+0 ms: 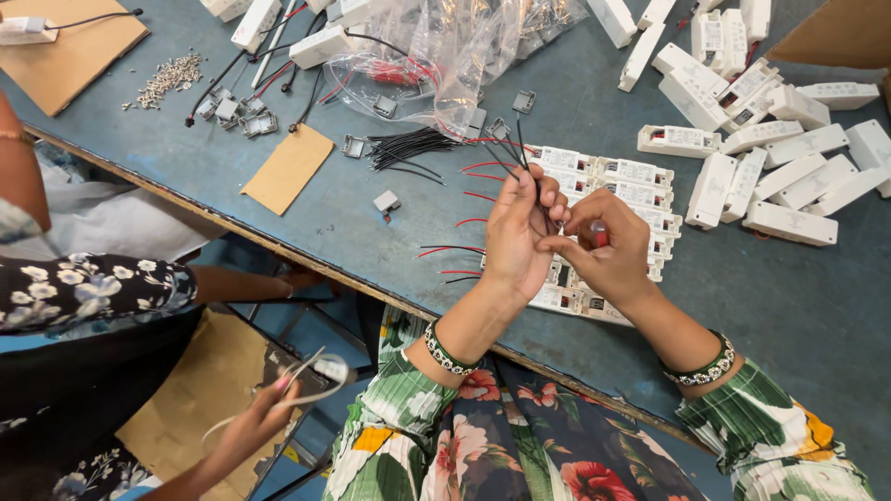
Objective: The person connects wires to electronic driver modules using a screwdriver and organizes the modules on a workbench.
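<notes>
Midway, by the look of it. Left hand closed around a few thin black wires, ends sticking up past the fingers. Right hand pinching at the same wires just beside the left fingertips, something small and red between thumb and finger, too small to tell. Both held above a block of white modules laid in rows on the blue table.

Done, judging from the layout: several modules in the block already fitted, red and black leads poking out on its left side. Left: a loose heap of white modules to the right with no leads visible, more at the top edge, a bundle of spare black wires near small grey clips, a clear bag of parts, a scatter of screws. Plenty left, apparently.

Lower left, another person's hand holding a white cable below the table edge, apart from this work.
</notes>
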